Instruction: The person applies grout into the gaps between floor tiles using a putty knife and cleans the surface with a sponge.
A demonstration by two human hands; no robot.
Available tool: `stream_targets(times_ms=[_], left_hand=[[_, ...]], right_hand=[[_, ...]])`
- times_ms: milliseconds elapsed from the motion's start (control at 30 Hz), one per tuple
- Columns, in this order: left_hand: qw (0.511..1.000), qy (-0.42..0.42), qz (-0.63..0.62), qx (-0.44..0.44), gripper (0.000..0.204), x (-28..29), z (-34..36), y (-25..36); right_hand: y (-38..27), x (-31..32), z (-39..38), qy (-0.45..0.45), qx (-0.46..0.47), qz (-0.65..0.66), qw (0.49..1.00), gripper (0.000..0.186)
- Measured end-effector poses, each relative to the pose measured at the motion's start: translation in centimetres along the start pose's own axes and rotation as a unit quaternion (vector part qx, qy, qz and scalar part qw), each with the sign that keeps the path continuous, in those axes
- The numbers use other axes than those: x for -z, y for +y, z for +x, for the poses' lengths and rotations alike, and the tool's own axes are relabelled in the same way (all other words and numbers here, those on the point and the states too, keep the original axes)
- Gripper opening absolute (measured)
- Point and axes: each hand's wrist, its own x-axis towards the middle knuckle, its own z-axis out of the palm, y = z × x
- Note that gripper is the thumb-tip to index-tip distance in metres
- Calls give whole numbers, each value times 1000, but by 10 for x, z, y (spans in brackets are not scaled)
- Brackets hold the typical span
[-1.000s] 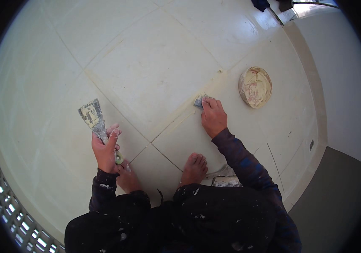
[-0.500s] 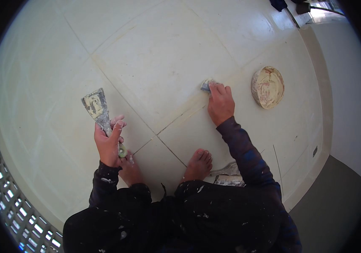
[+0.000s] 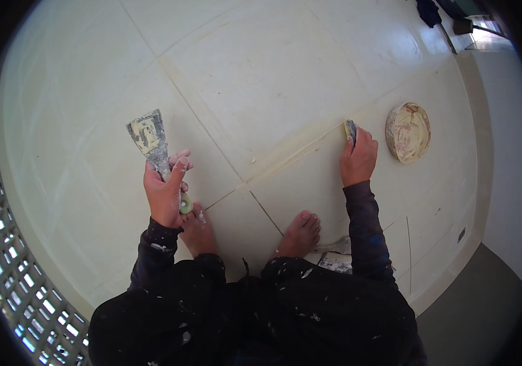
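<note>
My left hand [image 3: 166,189] is closed round the handle of a putty knife [image 3: 151,140], its wide blade pointing away from me and smeared with cream paste. In my right hand [image 3: 358,160] is a small dark grout spreader [image 3: 351,132] with paste on it, its edge at the floor tiles [image 3: 224,73]. A joint [image 3: 297,154] left of the spreader carries a fresh band of cream paste, with small crumbs beside it. Just right of my right hand stands a round shallow tub [image 3: 409,133] coated inside with the same paste.
My bare feet [image 3: 300,235] stand on the tiles near the crossing of two joints. A paste-stained tool [image 3: 335,262] lies beside my right foot, partly hidden. Lattice blocks [image 3: 23,287] line the left edge; a white wall [image 3: 511,158] rises at right. Dark objects [image 3: 438,18] stand far right.
My right hand has moved right along the joint with the spreader, and the joint behind it now holds cream paste. The left hand still holds the putty knife; the view has shifted slightly.
</note>
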Motion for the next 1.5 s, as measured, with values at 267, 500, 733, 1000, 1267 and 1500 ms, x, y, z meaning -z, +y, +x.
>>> stream_targets(times_ms=[267, 500, 733, 1000, 1267, 1500], left_hand=[[1000, -6, -5, 2, 45, -2, -5, 4], [996, 83, -30, -1, 37, -29, -2, 6], [974, 217, -52, 32, 22, -42, 20, -18], [898, 437, -49, 22, 40, -35, -37, -93], [854, 504, -130, 23, 27, 40, -81, -145], [869, 481, -119, -4, 12, 60, -56, -143]], right_hand=[[-98, -28, -120, -167, 194, 168, 952, 34], [-8, -38, -26, -99, 69, 153, 981, 37], [-2, -120, -4, -275, 178, 175, 929, 36], [35, -239, 80, -512, -139, 462, 711, 20], [-47, -242, 146, -457, -122, 559, 681, 29], [-49, -226, 297, -132, 356, 214, 900, 34]])
